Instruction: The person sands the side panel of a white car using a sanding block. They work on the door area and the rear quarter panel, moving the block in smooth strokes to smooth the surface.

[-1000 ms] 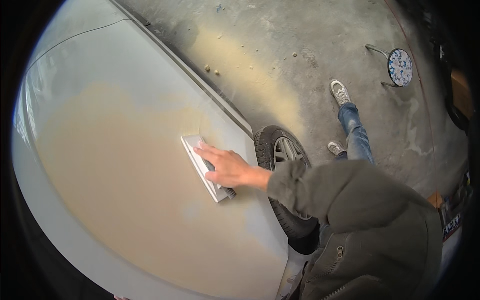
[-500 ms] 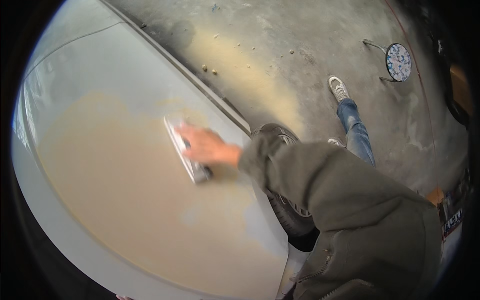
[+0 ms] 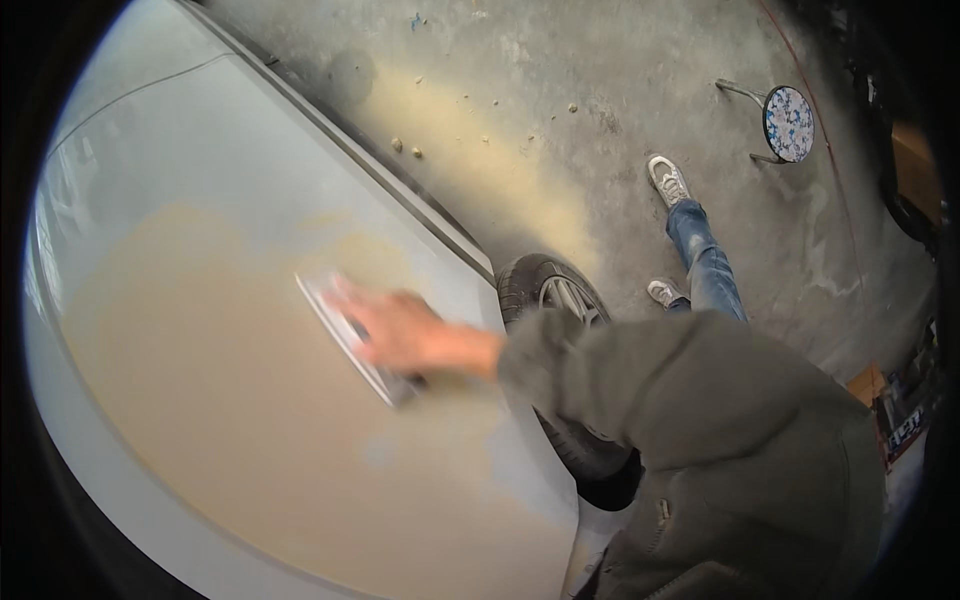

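My right hand (image 3: 385,330), blurred by motion, grips a flat sanding block (image 3: 335,310) with a pale edge, pressed on a pale car body panel (image 3: 170,140). A broad beige patch (image 3: 200,420) with faint yellow and bluish edges covers much of the panel, and the block lies on its upper right part. A grey-green sleeve (image 3: 660,400) runs from my wrist to the lower right. My left hand is not in view.
A car wheel (image 3: 540,290) sits beside the panel's right edge. My jeans legs (image 3: 710,270) and sneakers (image 3: 668,178) are on the concrete floor, which has yellow dust (image 3: 480,150) and crumbs. A patterned round stool (image 3: 788,122) stands upper right; red cord (image 3: 830,150) runs past it.
My right hand and the block have moved left across the panel since a second ago; from half a second ago they have shifted down and slightly left. The whole view has drifted slightly.
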A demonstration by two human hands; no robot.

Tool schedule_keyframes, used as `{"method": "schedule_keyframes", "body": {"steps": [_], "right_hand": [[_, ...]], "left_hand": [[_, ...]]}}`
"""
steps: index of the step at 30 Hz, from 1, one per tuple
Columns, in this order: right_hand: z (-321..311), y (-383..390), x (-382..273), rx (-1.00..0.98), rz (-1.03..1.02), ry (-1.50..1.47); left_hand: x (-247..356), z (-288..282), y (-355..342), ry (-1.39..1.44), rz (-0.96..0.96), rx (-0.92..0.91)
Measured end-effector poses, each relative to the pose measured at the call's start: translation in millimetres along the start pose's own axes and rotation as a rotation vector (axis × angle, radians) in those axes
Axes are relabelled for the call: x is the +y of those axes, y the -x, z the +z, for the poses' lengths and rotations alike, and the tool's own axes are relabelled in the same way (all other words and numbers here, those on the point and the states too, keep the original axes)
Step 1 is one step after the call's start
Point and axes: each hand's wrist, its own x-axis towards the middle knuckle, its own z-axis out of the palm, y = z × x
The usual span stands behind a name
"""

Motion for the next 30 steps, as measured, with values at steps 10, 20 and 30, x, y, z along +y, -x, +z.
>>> {"method": "schedule_keyframes", "body": {"steps": [10,20,30], "right_hand": [[-5,6,30,0.007,0.178,0.016],[-3,21,54,0.039,0.282,0.027],[73,172,-42,0.066,0.080,0.027]], "left_hand": [[-3,2,-4,0.036,0.024,-0.004],[-5,7,-11,0.035,0.068,0.020],[-8,2,4,0.058,0.026,0.018]]}}
